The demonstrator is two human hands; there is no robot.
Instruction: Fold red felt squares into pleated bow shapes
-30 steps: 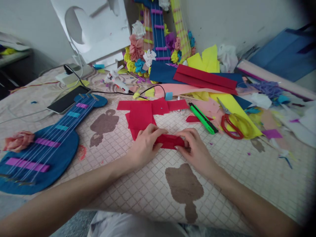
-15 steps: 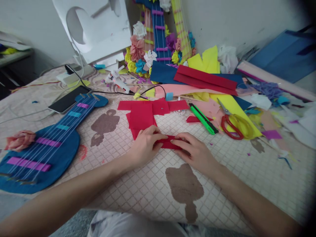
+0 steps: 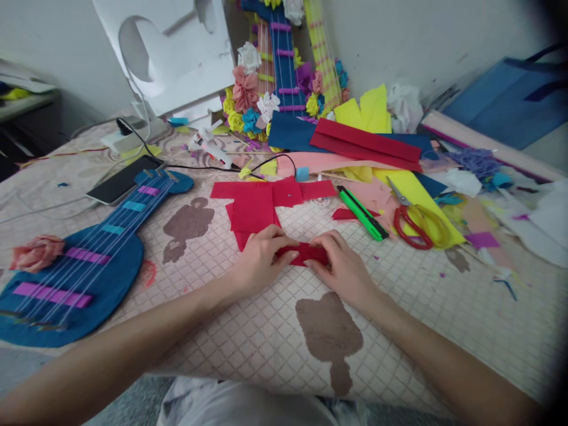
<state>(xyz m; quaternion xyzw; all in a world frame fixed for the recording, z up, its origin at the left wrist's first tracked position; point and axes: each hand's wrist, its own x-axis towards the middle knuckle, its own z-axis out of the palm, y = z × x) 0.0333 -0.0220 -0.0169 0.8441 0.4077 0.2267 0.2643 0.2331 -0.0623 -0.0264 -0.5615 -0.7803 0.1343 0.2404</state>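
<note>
Between my hands, close to the tabletop, is a small strip of red crepe paper point(image 3: 304, 254). My left hand point(image 3: 267, 257) pinches its left end between thumb and fingers. At its right end, my right hand point(image 3: 339, 263) grips the strip with thumb below and curled fingers above. The fingers partly cover both ends. Just beyond my left hand lie several red paper pieces point(image 3: 254, 207), flat and overlapping. A narrow red scrap point(image 3: 350, 214) rests near a green utility knife point(image 3: 361, 213), beyond my right hand.
A blue paper guitar point(image 3: 84, 260) with a pink flower lies at the left, near a phone point(image 3: 124, 179). A glue gun point(image 3: 210, 148) and its cable are at the back. Red-handled scissors point(image 3: 412, 228) lie right, among coloured paper scraps. Flower-decorated guitars point(image 3: 284, 65) stand behind.
My right hand has shifted slightly left and its fingers have closed more tightly on the red strip's right end. My left hand has stayed almost in place.
</note>
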